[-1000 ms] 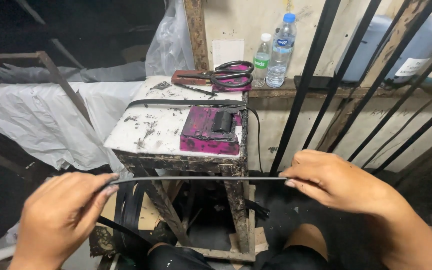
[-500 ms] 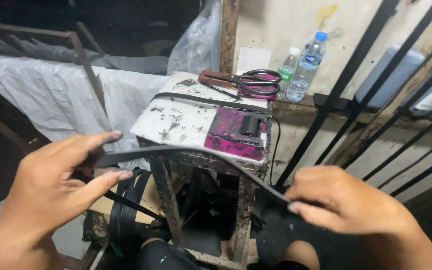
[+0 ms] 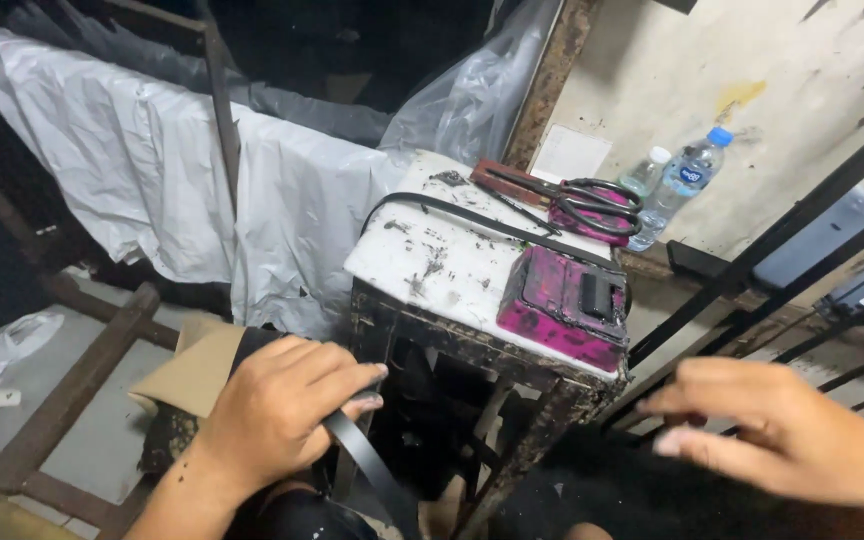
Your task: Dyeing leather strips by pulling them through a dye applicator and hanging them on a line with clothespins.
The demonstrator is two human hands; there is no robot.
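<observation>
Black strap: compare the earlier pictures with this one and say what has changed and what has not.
The right hand has let go of the black strap and now hangs open, apart from it. The left hand has moved down to the left of the small table, gripping the strap, which droops instead of being stretched. The scissors, pink device and bottles stayed put.

Light is harsh and close, brightest on the white plastic sheet (image 3: 152, 170) and the white table (image 3: 452, 265) top. The upper left and the space under the table sink into black. The right hand (image 3: 782, 435) is smeared by motion blur.
</observation>
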